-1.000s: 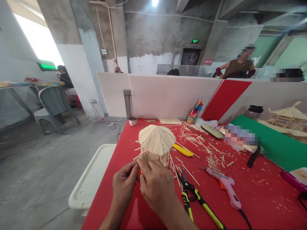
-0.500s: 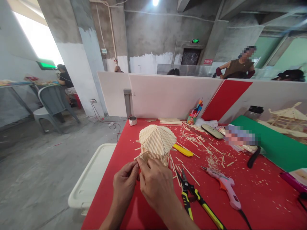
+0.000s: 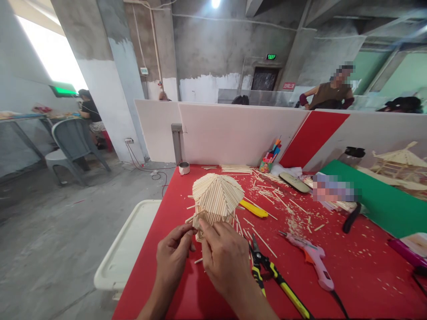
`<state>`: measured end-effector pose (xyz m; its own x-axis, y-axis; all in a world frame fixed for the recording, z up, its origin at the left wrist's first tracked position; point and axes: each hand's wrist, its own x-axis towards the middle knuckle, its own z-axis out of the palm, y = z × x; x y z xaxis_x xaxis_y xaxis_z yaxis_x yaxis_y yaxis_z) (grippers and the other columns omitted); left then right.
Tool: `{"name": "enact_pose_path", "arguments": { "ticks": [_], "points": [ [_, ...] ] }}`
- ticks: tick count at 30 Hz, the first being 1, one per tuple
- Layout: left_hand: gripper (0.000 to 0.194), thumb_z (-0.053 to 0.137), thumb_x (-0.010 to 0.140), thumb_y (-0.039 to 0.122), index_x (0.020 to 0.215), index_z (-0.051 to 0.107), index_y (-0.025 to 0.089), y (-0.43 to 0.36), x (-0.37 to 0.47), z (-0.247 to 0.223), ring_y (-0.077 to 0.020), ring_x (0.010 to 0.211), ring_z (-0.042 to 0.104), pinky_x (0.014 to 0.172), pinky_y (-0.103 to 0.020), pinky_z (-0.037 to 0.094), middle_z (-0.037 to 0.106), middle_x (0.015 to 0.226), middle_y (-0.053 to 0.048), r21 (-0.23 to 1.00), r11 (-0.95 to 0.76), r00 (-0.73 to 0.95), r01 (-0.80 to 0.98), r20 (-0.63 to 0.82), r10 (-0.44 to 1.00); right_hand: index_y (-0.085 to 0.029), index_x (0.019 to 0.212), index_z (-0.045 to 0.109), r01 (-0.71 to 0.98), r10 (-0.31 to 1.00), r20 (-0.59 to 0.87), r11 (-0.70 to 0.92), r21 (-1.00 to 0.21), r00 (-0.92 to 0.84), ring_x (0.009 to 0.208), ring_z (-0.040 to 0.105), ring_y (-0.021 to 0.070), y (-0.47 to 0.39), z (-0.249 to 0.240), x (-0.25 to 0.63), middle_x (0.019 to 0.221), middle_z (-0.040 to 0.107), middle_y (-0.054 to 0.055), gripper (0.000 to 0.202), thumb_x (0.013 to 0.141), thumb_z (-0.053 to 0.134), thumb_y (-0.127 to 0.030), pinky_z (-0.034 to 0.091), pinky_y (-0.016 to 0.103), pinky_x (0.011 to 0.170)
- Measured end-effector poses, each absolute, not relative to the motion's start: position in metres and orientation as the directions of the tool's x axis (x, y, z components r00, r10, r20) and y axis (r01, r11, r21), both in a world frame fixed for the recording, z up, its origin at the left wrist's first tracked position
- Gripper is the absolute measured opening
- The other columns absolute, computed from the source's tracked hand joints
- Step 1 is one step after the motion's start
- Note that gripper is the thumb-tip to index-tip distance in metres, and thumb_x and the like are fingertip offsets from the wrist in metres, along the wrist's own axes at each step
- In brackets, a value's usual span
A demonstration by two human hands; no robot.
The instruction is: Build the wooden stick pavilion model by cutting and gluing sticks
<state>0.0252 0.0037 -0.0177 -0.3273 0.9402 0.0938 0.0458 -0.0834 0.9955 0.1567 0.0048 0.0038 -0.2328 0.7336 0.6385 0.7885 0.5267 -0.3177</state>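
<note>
A small house model of pale wooden sticks [image 3: 216, 193], with a sloped, many-sided roof, stands on the red table [image 3: 360, 284]. My left hand [image 3: 175, 249] is at its near left corner, thumb and fingertips pinched together; whatever lies between them is too small to make out. Against the front of the model, just below the roof, rests my right hand [image 3: 227, 253], its index finger stretched toward the sticks and the other fingers curled over the lower part. The right hand hides much of the model's base.
Cutters with black and yellow handles [image 3: 276, 275] lie right of my right hand, then a pink glue gun [image 3: 312, 255]. Behind are a yellow knife [image 3: 254, 209], loose sticks, a pen cup [image 3: 266, 165] and a tape roll [image 3: 184, 167]. People are beyond the partition [image 3: 240, 133].
My right hand has shifted slightly right, away from my left fingertips, uncovering more of the model's lower left corner. My left hand stays nearly in place.
</note>
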Motion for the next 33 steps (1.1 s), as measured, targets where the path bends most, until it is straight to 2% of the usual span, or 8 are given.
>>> {"name": "enact_pose_path", "arguments": {
  "ticks": [12, 18, 20, 22, 25, 33],
  "points": [
    [0.023, 0.066, 0.07, 0.034, 0.078, 0.073, 0.014, 0.0055, 0.0252, -0.0209, -0.0118, 0.047, 0.054, 0.046, -0.022, 0.043, 0.066, 0.056, -0.001, 0.998, -0.061, -0.343, -0.001, 0.057, 0.938, -0.019, 0.116, 0.062, 0.755, 0.728, 0.653, 0.545, -0.365, -0.21, 0.076, 0.057, 0.0195, -0.0047, 0.0005, 0.1633, 0.081, 0.064, 0.005, 0.037, 0.087, 0.041, -0.015, 0.038, 0.03, 0.066],
    [0.024, 0.066, 0.07, 0.035, 0.078, 0.073, 0.013, 0.005, 0.026, -0.0189, -0.0118, 0.047, 0.053, 0.047, -0.022, 0.043, 0.063, 0.051, 0.001, 0.998, -0.053, -0.348, 0.024, 0.058, 0.936, -0.02, 0.112, 0.063, 0.733, 0.692, 0.707, 0.555, -0.393, -0.146, 0.072, 0.057, 0.0164, -0.0036, -0.0025, 0.1646, 0.078, 0.061, 0.004, 0.029, 0.092, 0.042, -0.02, 0.039, 0.028, 0.063],
    [0.024, 0.066, 0.07, 0.035, 0.078, 0.073, 0.013, 0.0051, 0.0258, -0.0189, -0.0118, 0.047, 0.053, 0.047, -0.022, 0.043, 0.062, 0.05, 0.001, 0.998, -0.053, -0.351, 0.032, 0.061, 0.935, -0.021, 0.107, 0.064, 0.736, 0.683, 0.723, 0.542, -0.406, -0.103, 0.072, 0.058, 0.0152, -0.0014, -0.0036, 0.1645, 0.082, 0.061, 0.004, 0.025, 0.093, 0.043, -0.022, 0.04, 0.026, 0.063],
    [0.025, 0.065, 0.07, 0.035, 0.078, 0.073, 0.013, 0.0056, 0.0255, -0.0196, -0.0117, 0.046, 0.052, 0.046, -0.022, 0.042, 0.062, 0.05, 0.0, 0.998, -0.055, -0.35, 0.04, 0.065, 0.934, -0.022, 0.095, 0.065, 0.733, 0.683, 0.726, 0.532, -0.425, -0.075, 0.072, 0.058, 0.0143, 0.0008, -0.0043, 0.1644, 0.082, 0.061, 0.004, 0.021, 0.095, 0.044, -0.026, 0.04, 0.026, 0.063],
    [0.026, 0.066, 0.069, 0.036, 0.078, 0.073, 0.013, 0.006, 0.0255, -0.0203, -0.0118, 0.045, 0.052, 0.045, -0.022, 0.041, 0.062, 0.05, 0.0, 0.997, -0.061, -0.358, 0.039, 0.071, 0.931, -0.021, 0.078, 0.059, 0.728, 0.694, 0.717, 0.524, -0.442, -0.065, 0.07, 0.057, 0.0143, 0.0029, -0.0054, 0.1642, 0.076, 0.059, 0.002, 0.026, 0.097, 0.043, -0.031, 0.039, 0.026, 0.062],
    [0.024, 0.067, 0.069, 0.034, 0.079, 0.073, 0.013, 0.0049, 0.0263, -0.0192, -0.0119, 0.047, 0.053, 0.045, -0.022, 0.043, 0.066, 0.057, -0.001, 0.996, -0.08, -0.366, 0.031, 0.086, 0.927, -0.02, 0.076, 0.054, 0.647, 0.703, 0.704, 0.585, -0.49, -0.102, 0.068, 0.055, 0.0129, -0.0017, -0.0054, 0.1634, 0.072, 0.058, 0.0, 0.025, 0.097, 0.044, -0.03, 0.036, 0.024, 0.062]
  ]
}}
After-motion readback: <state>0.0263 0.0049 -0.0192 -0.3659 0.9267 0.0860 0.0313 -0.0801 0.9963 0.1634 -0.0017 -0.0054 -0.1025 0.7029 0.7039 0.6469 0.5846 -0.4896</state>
